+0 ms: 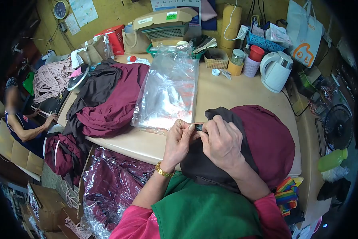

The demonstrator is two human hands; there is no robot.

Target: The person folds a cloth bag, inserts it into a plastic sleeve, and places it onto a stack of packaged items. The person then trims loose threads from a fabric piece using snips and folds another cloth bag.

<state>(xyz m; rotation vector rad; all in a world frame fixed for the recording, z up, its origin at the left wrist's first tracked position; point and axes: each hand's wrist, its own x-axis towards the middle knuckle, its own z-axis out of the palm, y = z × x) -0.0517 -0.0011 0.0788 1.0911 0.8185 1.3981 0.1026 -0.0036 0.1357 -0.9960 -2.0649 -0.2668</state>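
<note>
My left hand (179,139), with a gold watch (164,170) at the wrist, is closed in a pinch. Its fingertips meet those of my right hand (223,137), which is closed too. A small dark piece (198,127) shows between them; whether it is an edge of cloth or a small tool, I cannot tell. Under and beside both hands lies a bundled garment of black fabric (197,159) and maroon fabric (268,139). Beyond my left hand, a clear plastic bag (169,91) lies flat on the tan table (223,93).
Another black and maroon cloth pile (111,99) lies left. Below the table edge, a box holds plastic-wrapped maroon goods (115,183). A white kettle (275,71), jars and baskets stand at the back. On the left, a co-worker (25,123) sits near pink straps (53,79).
</note>
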